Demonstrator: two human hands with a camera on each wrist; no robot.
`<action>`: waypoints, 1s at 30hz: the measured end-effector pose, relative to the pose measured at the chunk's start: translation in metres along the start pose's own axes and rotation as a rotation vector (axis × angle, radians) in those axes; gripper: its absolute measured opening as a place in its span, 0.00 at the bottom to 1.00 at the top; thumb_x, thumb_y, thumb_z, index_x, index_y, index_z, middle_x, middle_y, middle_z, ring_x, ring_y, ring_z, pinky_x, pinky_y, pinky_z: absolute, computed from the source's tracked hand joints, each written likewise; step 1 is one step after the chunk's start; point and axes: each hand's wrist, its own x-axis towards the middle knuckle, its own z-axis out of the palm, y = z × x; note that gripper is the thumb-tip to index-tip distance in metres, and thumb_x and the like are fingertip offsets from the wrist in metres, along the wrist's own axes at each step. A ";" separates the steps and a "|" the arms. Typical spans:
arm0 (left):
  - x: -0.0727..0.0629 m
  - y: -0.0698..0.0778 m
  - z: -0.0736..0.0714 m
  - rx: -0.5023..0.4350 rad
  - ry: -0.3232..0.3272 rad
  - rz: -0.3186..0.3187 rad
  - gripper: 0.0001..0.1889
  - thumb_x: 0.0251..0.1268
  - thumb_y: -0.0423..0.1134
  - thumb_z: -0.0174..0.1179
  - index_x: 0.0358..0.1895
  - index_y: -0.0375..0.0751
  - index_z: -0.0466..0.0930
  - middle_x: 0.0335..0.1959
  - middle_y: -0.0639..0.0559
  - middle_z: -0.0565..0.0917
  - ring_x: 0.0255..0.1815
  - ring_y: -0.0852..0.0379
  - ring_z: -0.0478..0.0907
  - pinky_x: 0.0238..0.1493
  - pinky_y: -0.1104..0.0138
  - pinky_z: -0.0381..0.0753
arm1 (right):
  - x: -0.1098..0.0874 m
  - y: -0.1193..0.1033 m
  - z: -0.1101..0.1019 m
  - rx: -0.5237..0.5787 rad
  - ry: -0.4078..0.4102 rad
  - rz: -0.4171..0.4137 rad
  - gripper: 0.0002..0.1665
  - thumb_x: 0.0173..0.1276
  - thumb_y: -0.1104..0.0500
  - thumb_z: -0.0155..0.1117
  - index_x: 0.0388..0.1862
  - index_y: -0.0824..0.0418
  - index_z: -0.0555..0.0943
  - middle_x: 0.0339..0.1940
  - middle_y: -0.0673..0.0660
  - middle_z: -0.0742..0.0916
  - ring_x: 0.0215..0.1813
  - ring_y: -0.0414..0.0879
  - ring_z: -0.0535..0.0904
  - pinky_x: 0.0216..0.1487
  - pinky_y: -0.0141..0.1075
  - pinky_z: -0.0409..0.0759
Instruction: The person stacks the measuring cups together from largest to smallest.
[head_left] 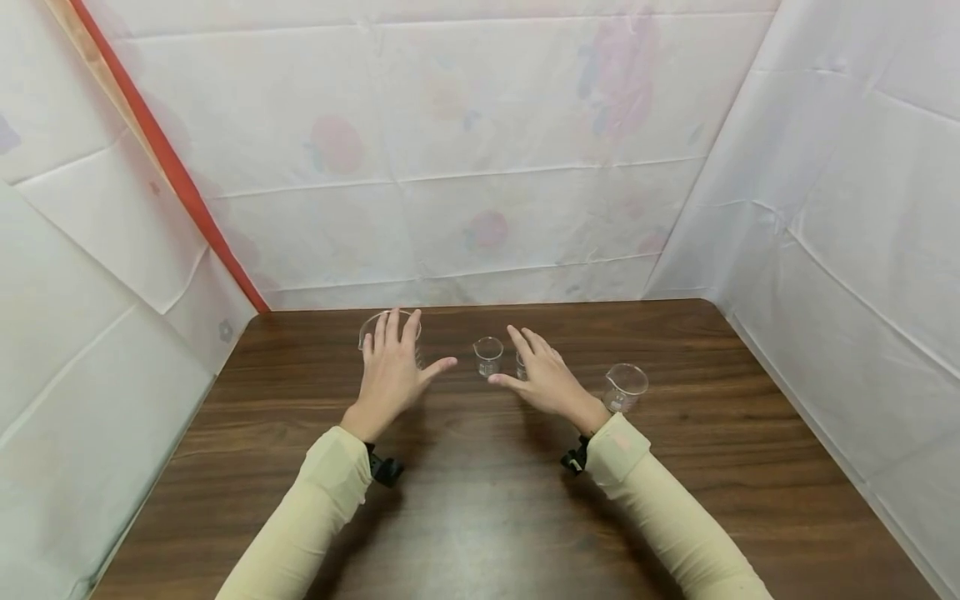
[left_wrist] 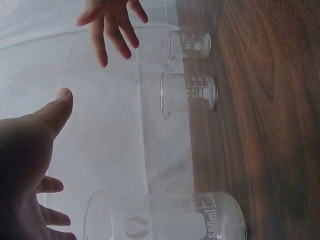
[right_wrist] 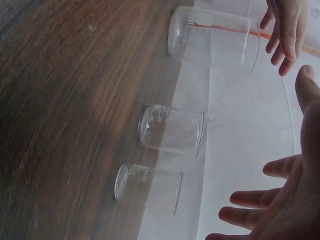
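Observation:
The left hand (head_left: 393, 375) is held up with its fingers spread, close to a large clear glass beaker (left_wrist: 165, 220) marked 500ml and partly covering it in the head view. To its right stands a small glass beaker (head_left: 488, 357), upright and untouched. An even smaller beaker (head_left: 521, 367) is half hidden behind the right hand (head_left: 547, 379), whose fingers are extended and hold nothing. Beside the right wrist is another low glass beaker (head_left: 626, 383). In the right wrist view, the large beaker (right_wrist: 215, 37) and the two small ones stand in a row, with the right hand's fingers apart from them.
All the beakers stand on a dark wood-grain table (head_left: 465, 517). Pale patterned sheeting (head_left: 487, 150) hangs behind it and at both sides. A red strip (head_left: 172, 162) runs down the left back corner. Each wrist wears a small black camera (head_left: 386, 471).

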 end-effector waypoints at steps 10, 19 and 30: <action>0.000 -0.012 -0.005 -0.036 0.052 -0.004 0.53 0.52 0.69 0.64 0.76 0.44 0.53 0.77 0.33 0.52 0.77 0.32 0.48 0.70 0.34 0.50 | 0.008 -0.010 0.002 0.081 -0.004 -0.037 0.56 0.64 0.30 0.58 0.81 0.52 0.47 0.79 0.64 0.59 0.78 0.62 0.55 0.73 0.61 0.58; -0.001 -0.028 -0.007 -0.057 0.084 -0.019 0.54 0.51 0.67 0.66 0.76 0.43 0.53 0.76 0.31 0.53 0.76 0.31 0.49 0.70 0.34 0.52 | 0.017 -0.016 0.010 0.117 0.002 -0.083 0.58 0.62 0.27 0.56 0.80 0.53 0.48 0.78 0.62 0.62 0.77 0.61 0.58 0.72 0.60 0.61; -0.005 -0.042 -0.008 -0.088 0.128 -0.018 0.54 0.51 0.63 0.68 0.76 0.40 0.52 0.76 0.31 0.53 0.76 0.31 0.51 0.68 0.34 0.55 | 0.030 -0.031 0.016 0.142 -0.035 -0.111 0.60 0.59 0.22 0.50 0.81 0.52 0.46 0.79 0.60 0.60 0.78 0.59 0.57 0.72 0.58 0.62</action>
